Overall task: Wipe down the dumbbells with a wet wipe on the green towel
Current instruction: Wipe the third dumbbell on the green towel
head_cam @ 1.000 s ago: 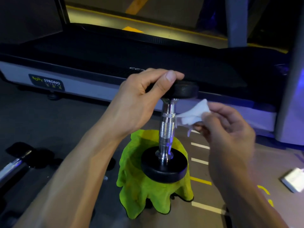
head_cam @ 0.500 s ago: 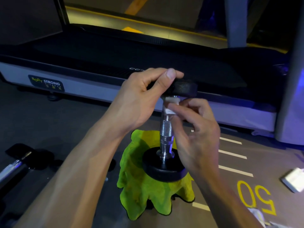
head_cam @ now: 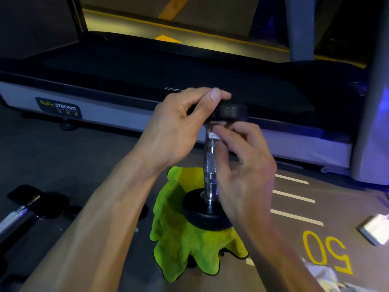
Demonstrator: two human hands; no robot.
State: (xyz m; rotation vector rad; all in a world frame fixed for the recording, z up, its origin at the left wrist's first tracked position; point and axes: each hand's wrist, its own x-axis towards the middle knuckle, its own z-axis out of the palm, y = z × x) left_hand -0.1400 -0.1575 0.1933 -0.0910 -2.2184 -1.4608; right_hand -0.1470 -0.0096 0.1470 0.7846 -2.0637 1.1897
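Observation:
A dumbbell [head_cam: 210, 165] with black round ends and a chrome knurled handle stands upright on a green towel [head_cam: 179, 245] draped over a low support. My left hand [head_cam: 179, 123] grips its top black end from the left. My right hand [head_cam: 242, 165] is wrapped around the upper handle from the right and presses a white wet wipe [head_cam: 212, 135] against the chrome just under the top end. Most of the wipe is hidden by my fingers.
A treadmill [head_cam: 147, 81] with a grey side rail runs across the back. Another dumbbell [head_cam: 23, 209] lies on the dark floor at the left. A white packet [head_cam: 376, 229] lies at the right edge, crumpled wipes [head_cam: 324, 277] at the lower right, near yellow floor numbers.
My right hand brought the wipe from the right of the handle onto the upper handle and closed around it. My left hand stayed on the top end.

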